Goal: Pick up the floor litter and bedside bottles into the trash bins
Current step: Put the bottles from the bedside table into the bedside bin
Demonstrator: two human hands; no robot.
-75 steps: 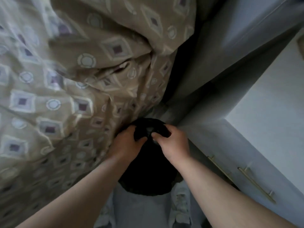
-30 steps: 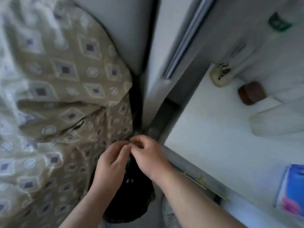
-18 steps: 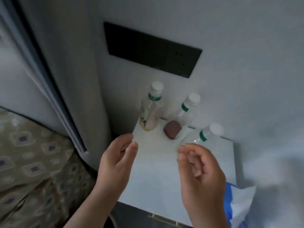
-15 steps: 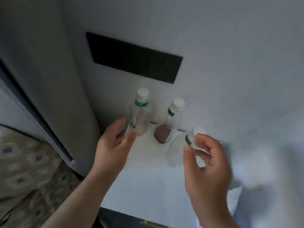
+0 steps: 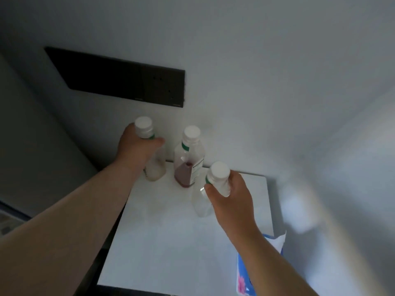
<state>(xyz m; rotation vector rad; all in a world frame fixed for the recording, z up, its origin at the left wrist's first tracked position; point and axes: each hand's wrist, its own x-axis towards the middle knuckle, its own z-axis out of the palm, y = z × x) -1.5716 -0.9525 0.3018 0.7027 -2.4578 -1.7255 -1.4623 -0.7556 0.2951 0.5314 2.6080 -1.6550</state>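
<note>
Atop nightstand [image 5: 171, 242], clear white-capped left bottle [image 5: 155, 167] and right bottle [image 5: 201, 202], upright, caps up; necks gripped by left hand [image 5: 136, 150] and right hand [image 5: 233, 201].

We've one view only: head cam, wide-angle. It looks fwd and down onto the white bedside table [image 5: 171, 242] from above its near edge, close in. Left hand [image 5: 136, 149] and right hand [image 5: 232, 198] reach its far half. Dark switch panel [image 5: 119, 80] sits on the wall [image 5: 256, 60] behind the table.
</note>
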